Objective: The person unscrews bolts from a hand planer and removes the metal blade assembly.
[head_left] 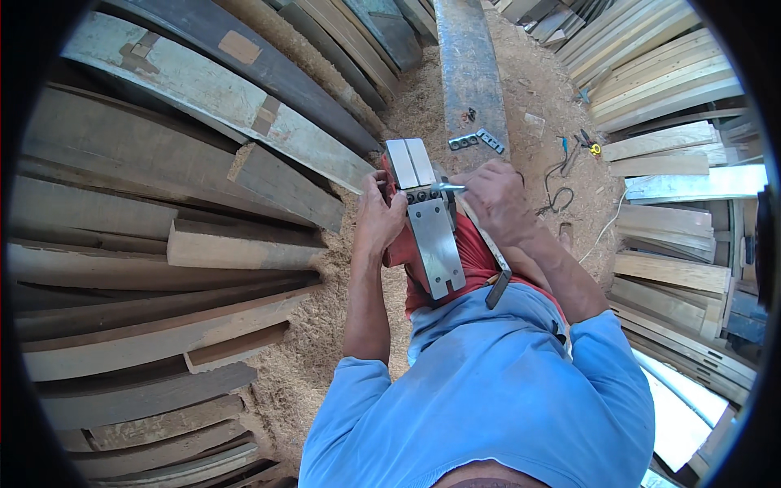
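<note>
A red electric hand planer [435, 248] rests sole up over my lap, its metal sole plates and the bolted cutter drum between them facing me. My left hand [381, 213] is closed around its left side near the drum, with the thumb by the bolts. In my right hand [498, 199] is a small silver hand tool [449, 187], its tip against the right end of the drum. The fingers hide the rest of that tool. A narrow metal strip with a dark bent end [499, 289] runs along the planer's right side.
Ahead, a worn plank [472, 65] bears two metal pieces with holes [490, 140] and small bits. Yellow-handled pliers [594, 149] and a dark cord [557, 195] lie on the sawdust-covered floor to the right. Stacked boards [244, 244] line both sides.
</note>
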`<state>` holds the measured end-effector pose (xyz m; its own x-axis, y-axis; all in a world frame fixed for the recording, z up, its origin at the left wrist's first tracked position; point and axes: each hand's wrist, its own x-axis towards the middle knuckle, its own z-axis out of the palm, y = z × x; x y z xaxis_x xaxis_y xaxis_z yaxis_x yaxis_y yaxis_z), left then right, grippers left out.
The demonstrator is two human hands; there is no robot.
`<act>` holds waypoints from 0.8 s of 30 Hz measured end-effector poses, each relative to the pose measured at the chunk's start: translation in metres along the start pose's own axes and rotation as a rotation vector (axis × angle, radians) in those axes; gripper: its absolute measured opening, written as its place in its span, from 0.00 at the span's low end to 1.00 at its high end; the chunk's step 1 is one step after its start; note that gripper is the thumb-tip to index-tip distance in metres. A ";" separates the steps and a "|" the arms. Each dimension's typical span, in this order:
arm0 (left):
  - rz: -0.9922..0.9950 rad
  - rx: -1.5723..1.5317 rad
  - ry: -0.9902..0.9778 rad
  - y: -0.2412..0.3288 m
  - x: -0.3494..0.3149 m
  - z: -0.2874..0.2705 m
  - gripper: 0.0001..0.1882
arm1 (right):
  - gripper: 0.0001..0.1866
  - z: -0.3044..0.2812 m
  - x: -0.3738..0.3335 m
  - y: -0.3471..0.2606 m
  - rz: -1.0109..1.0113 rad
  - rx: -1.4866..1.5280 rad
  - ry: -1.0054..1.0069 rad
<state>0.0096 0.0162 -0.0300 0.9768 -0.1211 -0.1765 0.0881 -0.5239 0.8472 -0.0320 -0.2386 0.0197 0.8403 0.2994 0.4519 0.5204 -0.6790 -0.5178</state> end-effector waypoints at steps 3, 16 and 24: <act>-0.007 -0.080 0.043 -0.004 0.000 0.005 0.28 | 0.11 0.007 0.005 -0.012 -0.089 -0.109 -0.059; 0.038 -0.068 0.093 0.020 -0.010 0.003 0.28 | 0.13 0.018 0.005 -0.026 -0.136 -0.130 -0.074; 0.075 0.009 0.101 0.013 -0.011 0.007 0.28 | 0.12 0.012 0.013 -0.047 0.367 0.226 -0.269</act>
<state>-0.0016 0.0045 -0.0203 0.9953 -0.0749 -0.0612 0.0129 -0.5244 0.8514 -0.0434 -0.1947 0.0413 0.9680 0.2500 0.0232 0.1782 -0.6191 -0.7648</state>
